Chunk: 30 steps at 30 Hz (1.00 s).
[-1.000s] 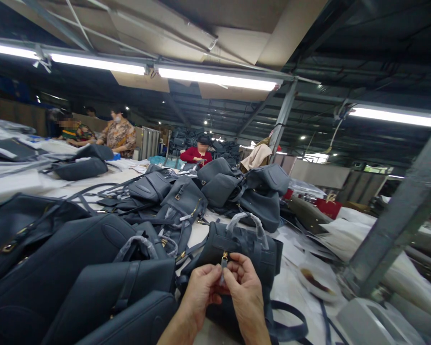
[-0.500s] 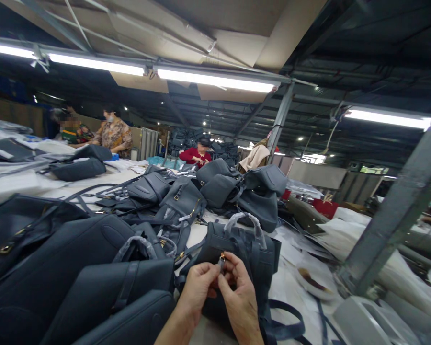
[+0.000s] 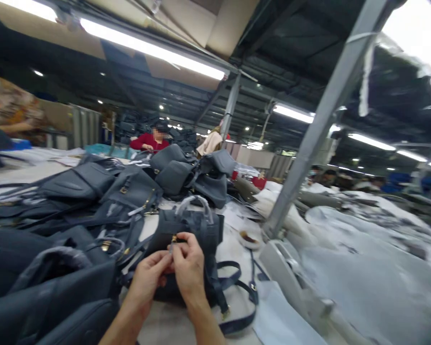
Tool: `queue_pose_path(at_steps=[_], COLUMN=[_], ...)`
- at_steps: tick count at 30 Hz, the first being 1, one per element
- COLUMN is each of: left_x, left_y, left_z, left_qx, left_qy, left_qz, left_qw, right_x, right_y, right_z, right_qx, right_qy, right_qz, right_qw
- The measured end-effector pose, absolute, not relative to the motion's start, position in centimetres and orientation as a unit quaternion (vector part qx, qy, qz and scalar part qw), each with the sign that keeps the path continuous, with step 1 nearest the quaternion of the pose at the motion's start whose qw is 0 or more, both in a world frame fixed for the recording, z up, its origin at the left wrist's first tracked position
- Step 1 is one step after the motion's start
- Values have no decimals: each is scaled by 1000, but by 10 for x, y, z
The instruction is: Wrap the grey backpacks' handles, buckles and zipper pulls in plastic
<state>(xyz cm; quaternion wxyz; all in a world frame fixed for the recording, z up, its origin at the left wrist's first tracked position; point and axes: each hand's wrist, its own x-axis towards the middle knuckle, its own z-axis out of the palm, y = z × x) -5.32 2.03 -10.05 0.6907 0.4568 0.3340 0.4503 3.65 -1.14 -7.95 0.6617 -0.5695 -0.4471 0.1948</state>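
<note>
A dark navy backpack [image 3: 208, 239] stands on the table in front of me, its top handle [image 3: 200, 203] wrapped in clear film. At the front of its flap shows a small pull tab [image 3: 171, 245] with a gold fitting, seemingly film-covered. My left hand [image 3: 146, 275] pinches the tab's lower end between thumb and fingertips. Closed against it from the other side is my right hand [image 3: 189, 261], its fingers around the tab and close to the gold fitting. The fingers partly hide the tab. Dark straps [image 3: 237, 330] with a buckle trail to the right of the backpack.
More dark bags [image 3: 64, 292] crowd the left, and others [image 3: 175, 177] are heaped behind. To the right are a grey machine-like object [image 3: 283, 268], a slanted metal post [image 3: 301, 158], a small dish [image 3: 249, 239] and pale sheets [image 3: 362, 268]. A co-worker in red [image 3: 153, 139] sits beyond.
The view has swung to the right, so everything sits further left and more of the right side shows. Both hands stay on the same pull tab.
</note>
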Motion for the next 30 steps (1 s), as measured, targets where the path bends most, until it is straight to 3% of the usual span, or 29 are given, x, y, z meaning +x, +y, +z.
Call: queue_pose_path(at_steps=[8, 11, 18, 23, 30], left_x=[-48, -49, -48, -48, -48], left_y=[21, 19, 18, 17, 20], left_z=[-96, -91, -92, -92, -97], left_qx=[411, 453, 497, 499, 519], left_qy=[342, 364, 414, 419, 422], left_qz=[478, 486, 481, 480, 482], left_qw=[697, 652, 591, 587, 566], right_x=[29, 46, 236, 340, 352], right_y=[-15, -36, -151, -211, -211], right_z=[-73, -61, -28, -43, -69], right_qx=[-589, -597, -801, -896, -906], right_qy=[-456, -508, -426, -338, -296], right_qz=[165, 187, 23, 34, 115], right_qw=[646, 592, 421, 287, 280])
